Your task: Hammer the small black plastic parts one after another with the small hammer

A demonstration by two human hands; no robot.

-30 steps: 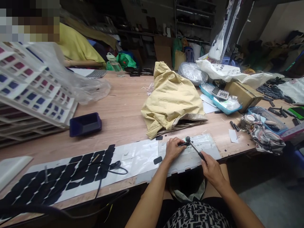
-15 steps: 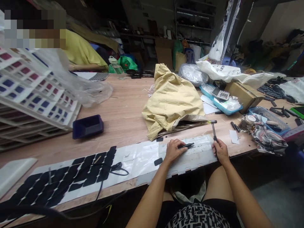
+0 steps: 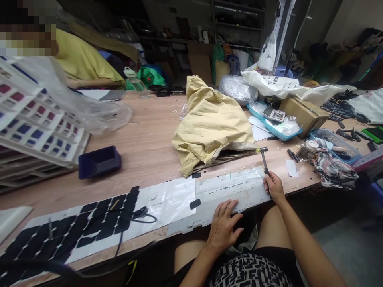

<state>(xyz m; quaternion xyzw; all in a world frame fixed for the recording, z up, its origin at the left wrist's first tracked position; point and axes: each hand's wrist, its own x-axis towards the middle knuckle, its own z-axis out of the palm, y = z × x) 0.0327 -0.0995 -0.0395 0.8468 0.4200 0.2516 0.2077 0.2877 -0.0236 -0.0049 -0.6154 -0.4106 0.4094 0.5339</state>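
Note:
My right hand (image 3: 274, 186) is wrapped round the dark handle of a small hammer (image 3: 263, 160), whose head points up and away from me. Fingers spread, my left hand (image 3: 225, 226) hovers at or over the front edge of a pale work board (image 3: 236, 187) and holds nothing. I cannot tell whether it touches the edge. Long dark scuffs mark the board's surface. Just beyond it lies a crumpled yellow cloth sack (image 3: 215, 123). To the left, a white sheet (image 3: 170, 199) bears rows of black rounded pieces (image 3: 104, 213), with a black cable (image 3: 149, 217) across them.
A dark blue tray (image 3: 100, 162) and a tilted white crate (image 3: 38, 127) stand at left. Rightward are a blue basket with a calculator (image 3: 273, 114), a cardboard box (image 3: 303, 113) and a patterned cloth (image 3: 335, 167). A person in a yellow top (image 3: 86, 59) sits across the table.
My left hand has come back toward me, and the slim black piece it held is no longer in it. Its fingers have spread. The right hand still grips the hammer. The view has shifted slightly.

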